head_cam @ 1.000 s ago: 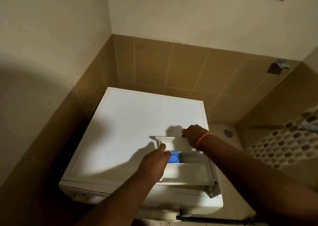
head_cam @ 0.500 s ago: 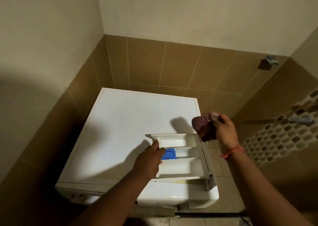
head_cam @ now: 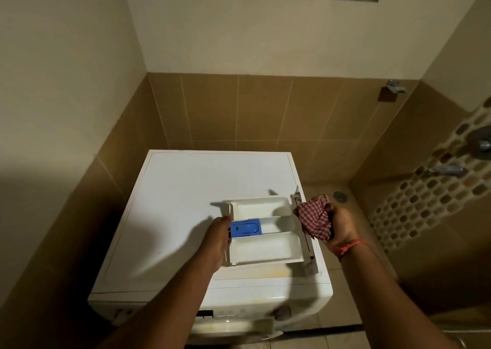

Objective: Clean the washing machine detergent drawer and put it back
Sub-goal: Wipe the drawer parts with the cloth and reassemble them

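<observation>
White plastic detergent drawer [head_cam: 263, 234] lies on the washing machine [head_cam: 186, 216] top, left hand [head_cam: 216, 238] gripping its edge; right hand [head_cam: 338, 224] clutches a bunched checked cloth [head_cam: 314, 220] beside it. Wiping the compartments looks next

— Where's the detergent drawer [head_cam: 265, 233]?

— Lying flat on top of the white washing machine [head_cam: 186, 202], toward its 4 o'clock corner, open side up.

— What does it look like?

— White plastic, three long compartments side by side. The middle one has a blue insert [head_cam: 245, 227] at its 9 o'clock end.

— And the cloth?

— A red-and-white checked cloth [head_cam: 314, 220], bunched up, just off the drawer's 3 o'clock end.
</observation>
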